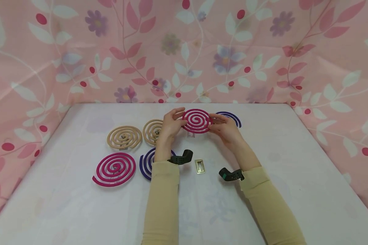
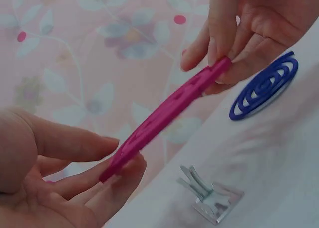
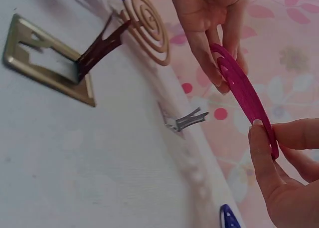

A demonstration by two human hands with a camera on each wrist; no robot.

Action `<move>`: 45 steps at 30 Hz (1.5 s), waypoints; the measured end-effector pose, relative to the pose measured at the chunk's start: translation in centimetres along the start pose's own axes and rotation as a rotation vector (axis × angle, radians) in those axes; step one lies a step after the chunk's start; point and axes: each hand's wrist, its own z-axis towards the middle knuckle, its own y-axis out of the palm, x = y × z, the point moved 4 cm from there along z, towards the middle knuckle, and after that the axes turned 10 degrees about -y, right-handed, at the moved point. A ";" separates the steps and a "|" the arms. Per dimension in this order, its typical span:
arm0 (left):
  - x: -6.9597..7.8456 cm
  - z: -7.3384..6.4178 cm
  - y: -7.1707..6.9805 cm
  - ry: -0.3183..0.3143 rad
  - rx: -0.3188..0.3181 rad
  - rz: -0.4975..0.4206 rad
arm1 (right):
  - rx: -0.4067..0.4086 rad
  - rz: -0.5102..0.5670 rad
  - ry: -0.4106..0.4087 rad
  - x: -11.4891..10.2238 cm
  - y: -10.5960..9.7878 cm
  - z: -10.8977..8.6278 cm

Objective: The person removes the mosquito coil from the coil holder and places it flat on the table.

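A magenta mosquito coil [image 1: 196, 121] is held up above the table between both hands. My left hand [image 1: 171, 125] pinches its left edge, thumb on one face and fingers on the other. At the opposite edge my right hand [image 1: 225, 128] pinches it the same way. The left wrist view shows the coil [image 2: 164, 120] nearly edge-on and tilted. Below it on the table stands a small silver metal stand [image 2: 214, 198] with upright prongs, also partly visible in the head view. Nearer to me lies a brass-coloured stand [image 1: 200, 166] with a raised tab.
Left of my arms, two tan coils [image 1: 124, 137], a magenta coil [image 1: 114, 169] and a blue coil [image 1: 146, 164] sit on the white table [image 1: 294, 190], several on stands. Another blue coil [image 1: 231, 116] lies behind my right hand. Floral cloth [image 1: 184, 51] hangs around the table.
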 end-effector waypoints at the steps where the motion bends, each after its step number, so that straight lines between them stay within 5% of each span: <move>1: 0.2 -0.1 0.1 0.013 -0.018 -0.029 | 0.002 0.006 -0.015 -0.4 -0.1 0.0; 5: 1.1 -0.5 0.6 0.048 -0.070 -0.121 | 0.022 0.037 -0.051 -1.7 -1.0 -0.1; 17: 2.1 -1.4 2.1 0.079 -0.132 -0.199 | 0.003 0.082 -0.081 -3.4 -3.8 -0.2; 45: 2.7 -1.9 5.5 0.133 -0.154 -0.222 | 0.014 0.069 -0.094 -5.0 -7.7 -0.9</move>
